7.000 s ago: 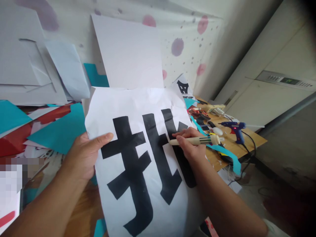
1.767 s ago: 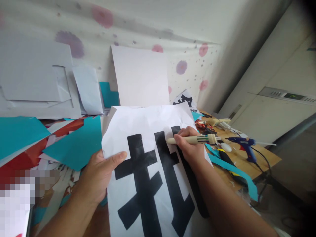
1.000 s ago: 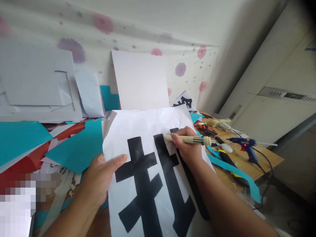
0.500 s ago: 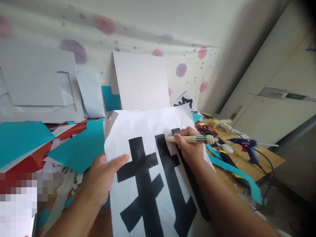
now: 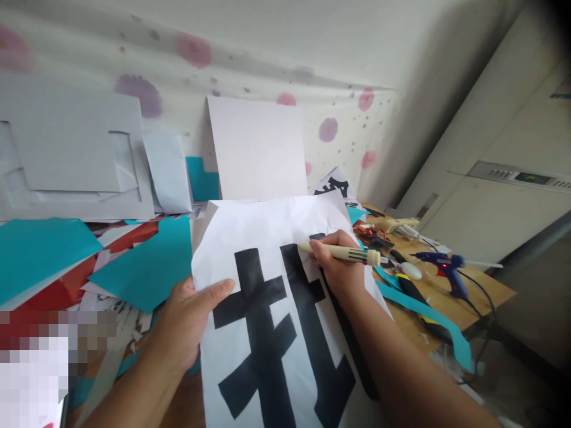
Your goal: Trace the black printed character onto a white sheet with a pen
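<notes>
A large white sheet of paper (image 5: pixel 263 226) printed with a thick black character (image 5: pixel 263 333) fills the middle of the view. My left hand (image 5: pixel 191 315) grips its left edge, thumb on top and fingers hidden behind. In my right hand (image 5: pixel 341 267) is a cream multicolour pen (image 5: pixel 352 254), pinched near its tip. The pen points left, its tip at the top of a black stroke. My right forearm covers part of the sheet's right side.
Teal paper pieces (image 5: pixel 147 267) and red scraps lie at the left. White boards (image 5: pixel 259 148) lean against the flowered cloth (image 5: pixel 330 128). On the right of the wooden table (image 5: pixel 486 291) are a blue glue gun (image 5: pixel 446 264) with a cable and a teal strip (image 5: pixel 446 321).
The pen tip has shifted slightly left and up along the top of the black stroke. My left hand keeps its grip on the paper. The view has shifted a little.
</notes>
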`<state>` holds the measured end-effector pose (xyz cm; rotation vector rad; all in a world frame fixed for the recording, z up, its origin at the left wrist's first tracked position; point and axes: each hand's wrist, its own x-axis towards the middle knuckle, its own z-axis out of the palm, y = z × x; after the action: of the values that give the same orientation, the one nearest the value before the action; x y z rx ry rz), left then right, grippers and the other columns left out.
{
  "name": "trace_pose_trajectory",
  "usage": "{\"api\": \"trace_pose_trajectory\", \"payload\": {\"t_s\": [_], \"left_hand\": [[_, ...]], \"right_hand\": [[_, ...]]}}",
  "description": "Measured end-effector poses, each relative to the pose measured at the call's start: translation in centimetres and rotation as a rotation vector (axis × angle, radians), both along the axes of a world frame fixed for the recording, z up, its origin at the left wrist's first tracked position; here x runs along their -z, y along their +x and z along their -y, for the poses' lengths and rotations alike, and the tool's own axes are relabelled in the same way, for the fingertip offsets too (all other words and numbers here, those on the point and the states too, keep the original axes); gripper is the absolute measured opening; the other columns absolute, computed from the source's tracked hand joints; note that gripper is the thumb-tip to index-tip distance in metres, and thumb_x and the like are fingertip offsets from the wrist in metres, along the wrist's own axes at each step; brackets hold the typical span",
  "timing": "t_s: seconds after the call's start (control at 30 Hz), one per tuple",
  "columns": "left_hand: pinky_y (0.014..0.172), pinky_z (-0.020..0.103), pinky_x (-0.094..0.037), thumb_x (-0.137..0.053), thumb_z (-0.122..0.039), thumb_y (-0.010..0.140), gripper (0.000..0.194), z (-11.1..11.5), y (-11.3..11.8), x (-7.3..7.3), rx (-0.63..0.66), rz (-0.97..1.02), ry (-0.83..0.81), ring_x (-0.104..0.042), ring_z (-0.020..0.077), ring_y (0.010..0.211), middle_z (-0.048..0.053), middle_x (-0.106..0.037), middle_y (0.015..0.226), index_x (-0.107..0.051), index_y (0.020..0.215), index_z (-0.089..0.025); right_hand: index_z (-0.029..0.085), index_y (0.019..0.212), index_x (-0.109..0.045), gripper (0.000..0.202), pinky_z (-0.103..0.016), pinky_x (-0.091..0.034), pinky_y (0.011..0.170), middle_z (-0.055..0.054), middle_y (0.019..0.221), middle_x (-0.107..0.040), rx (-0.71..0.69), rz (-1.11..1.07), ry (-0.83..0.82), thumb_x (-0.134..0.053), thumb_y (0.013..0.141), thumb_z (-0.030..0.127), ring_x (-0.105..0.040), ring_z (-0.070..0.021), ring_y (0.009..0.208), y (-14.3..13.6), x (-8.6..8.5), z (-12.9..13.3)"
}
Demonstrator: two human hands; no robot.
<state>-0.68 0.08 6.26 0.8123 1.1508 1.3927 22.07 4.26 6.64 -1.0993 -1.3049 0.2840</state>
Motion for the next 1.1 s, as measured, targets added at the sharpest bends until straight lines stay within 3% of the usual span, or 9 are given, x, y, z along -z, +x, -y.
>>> {"api": "trace_pose_trajectory", "payload": {"t_s": [0.1, 0.27, 0.47, 0.7, 1.1], "left_hand": [[0.106, 0.051, -0.049, -0.085, -0.03, 0.062, 0.059, -0.1, 0.0, 0.1, -0.001, 0.011, 0.005, -0.068, 0.0363, 0.11, 0.005, -0.078, 0.102, -0.069, 0.118, -0.025], [0.105, 0.053, -0.049, -0.085, -0.03, 0.064, 0.061, 0.0, 0.0, -0.2, 0.026, 0.019, 0.0, -0.068, 0.0376, 0.109, 0.008, -0.078, 0.103, -0.067, 0.122, -0.022], [0.106, 0.044, -0.049, -0.085, -0.031, 0.064, 0.063, 0.1, -0.2, -0.1, 0.056, 0.04, 0.032, -0.067, 0.033, 0.112, 0.006, -0.079, 0.1, -0.067, 0.124, -0.022], [0.098, 0.047, -0.053, -0.088, -0.034, 0.058, 0.07, -0.2, -0.3, 0.6, 0.018, 0.031, 0.049, -0.071, 0.0356, 0.101, 0.01, -0.079, 0.096, -0.069, 0.122, -0.015], [0.1, 0.041, -0.051, -0.087, -0.036, 0.064, 0.083, -0.3, -0.7, 0.8, 0.069, 0.02, 0.069, -0.068, 0.032, 0.11, 0.007, -0.078, 0.106, -0.055, 0.138, -0.017]], "right_hand": [[0.023, 0.054, -0.051, 0.027, -0.027, -0.041, 0.048, 0.004, 0.048, -0.055, -0.011, 0.019, 0.032, -0.07, 0.071, 0.033, -0.05, -0.0131, 0.047, 0.1, 0.2, 0.0], [0.023, 0.057, -0.049, 0.028, -0.026, -0.036, 0.042, 0.005, 0.046, -0.056, -0.082, -0.138, -0.046, -0.069, 0.073, 0.034, -0.046, -0.0116, 0.04, 0.4, -0.5, -0.4], [0.022, 0.057, -0.05, 0.025, -0.025, -0.035, 0.044, 0.006, 0.048, -0.052, -0.158, -0.126, 0.012, -0.07, 0.072, 0.028, -0.046, -0.0116, 0.044, 0.6, -1.6, -2.1], [0.022, 0.055, -0.049, 0.026, -0.026, -0.036, 0.047, 0.007, 0.049, -0.049, -0.109, -0.105, 0.073, -0.069, 0.071, 0.027, -0.045, -0.0115, 0.046, 0.4, -0.8, -2.3], [0.022, 0.055, -0.049, 0.027, -0.026, -0.036, 0.046, 0.005, 0.047, -0.051, -0.074, -0.088, 0.037, -0.069, 0.07, 0.032, -0.046, -0.0118, 0.046, 0.0, -0.9, -2.1]]}}
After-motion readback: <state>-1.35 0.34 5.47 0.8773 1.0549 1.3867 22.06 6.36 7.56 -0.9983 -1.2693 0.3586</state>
